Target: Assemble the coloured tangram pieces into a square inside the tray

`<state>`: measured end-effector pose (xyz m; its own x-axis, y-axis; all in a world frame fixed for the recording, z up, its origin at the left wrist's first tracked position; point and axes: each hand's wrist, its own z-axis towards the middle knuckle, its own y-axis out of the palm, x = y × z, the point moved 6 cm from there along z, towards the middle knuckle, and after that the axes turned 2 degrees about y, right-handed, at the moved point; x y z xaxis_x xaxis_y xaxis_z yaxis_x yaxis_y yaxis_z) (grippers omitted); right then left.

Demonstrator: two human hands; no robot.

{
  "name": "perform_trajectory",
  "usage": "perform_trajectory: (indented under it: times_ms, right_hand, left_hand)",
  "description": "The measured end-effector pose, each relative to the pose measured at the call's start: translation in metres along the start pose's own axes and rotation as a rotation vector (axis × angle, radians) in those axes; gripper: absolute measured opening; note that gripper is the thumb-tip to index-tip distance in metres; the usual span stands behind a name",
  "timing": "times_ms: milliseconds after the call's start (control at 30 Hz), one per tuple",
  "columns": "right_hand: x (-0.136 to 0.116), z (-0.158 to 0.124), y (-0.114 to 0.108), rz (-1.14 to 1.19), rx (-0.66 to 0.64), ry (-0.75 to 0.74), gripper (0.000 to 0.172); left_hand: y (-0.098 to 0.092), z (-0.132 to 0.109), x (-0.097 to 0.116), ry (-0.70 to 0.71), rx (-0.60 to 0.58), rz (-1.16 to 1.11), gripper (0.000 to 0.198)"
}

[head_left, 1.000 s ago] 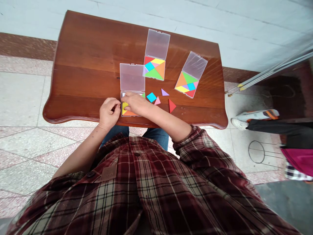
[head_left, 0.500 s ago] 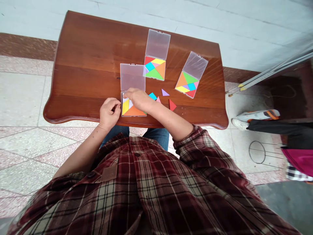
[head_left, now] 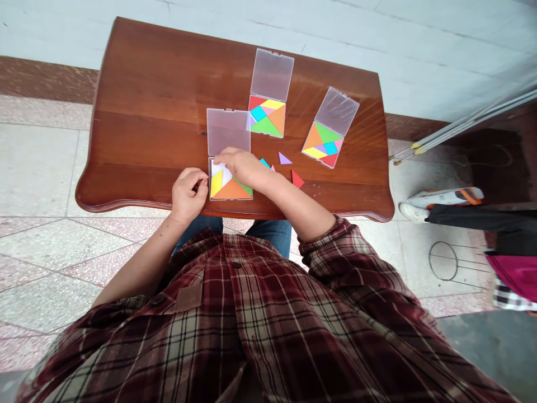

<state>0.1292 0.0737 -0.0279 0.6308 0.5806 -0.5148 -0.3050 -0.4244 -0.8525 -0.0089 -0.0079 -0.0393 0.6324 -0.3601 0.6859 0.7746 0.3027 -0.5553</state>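
An open clear plastic tangram case (head_left: 229,132) lies nearest me on the table. In its tray are a yellow parallelogram (head_left: 216,183), an orange triangle (head_left: 230,191) and a green triangle (head_left: 246,190), with a pale area above them. My right hand (head_left: 243,166) reaches over the tray, fingers bent down at its upper part; anything under the fingertips is hidden. My left hand (head_left: 188,193) is closed, thumb and fingers together against or just beside the tray's left edge. Right of the case lie a blue piece (head_left: 264,163), a pink piece (head_left: 273,167), a purple triangle (head_left: 285,159) and a red triangle (head_left: 297,179).
Two more open tangram cases, filled with coloured pieces, lie farther back: one at the middle (head_left: 272,75), one at the right (head_left: 337,111). The brown wooden table (head_left: 146,112) has a curved front edge. Another person's leg (head_left: 465,218) and a wire frame (head_left: 443,261) are at the right.
My right hand has shifted slightly up and right over the tray, showing more of the green triangle and the pale area. My left hand stays put.
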Motion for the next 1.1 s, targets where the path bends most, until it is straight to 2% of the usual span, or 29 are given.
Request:
perform_trajectory:
  times_ms: [200, 333, 533, 700, 900, 1100]
  right_hand:
    - [0.029, -0.037, -0.045, 0.096, 0.208, 0.154, 0.032]
    - [0.049, -0.076, -0.058, 0.128, 0.302, 0.271, 0.03]
    - [0.086, -0.134, -0.057, 0.159, 0.433, 0.444, 0.027]
    - [0.11, -0.168, -0.048, 0.171, 0.502, 0.586, 0.025]
    - [0.123, -0.179, -0.042, 0.175, 0.563, 0.664, 0.025]
    - [0.117, -0.177, -0.042, 0.074, 0.514, 0.721, 0.025]
  left_hand:
    - [0.002, 0.0, 0.0, 0.0, -0.021, -0.008, 0.012]
    - [0.004, -0.001, -0.003, -0.043, -0.056, 0.018, 0.012]
    - [0.006, -0.001, -0.002, -0.052, -0.089, 0.038, 0.014]
    - [0.005, 0.0, -0.002, -0.039, -0.073, 0.038, 0.015]
    - [0.004, 0.001, -0.005, -0.024, -0.076, 0.06, 0.015]
    - [0.003, 0.002, -0.007, -0.022, -0.069, 0.075, 0.012]
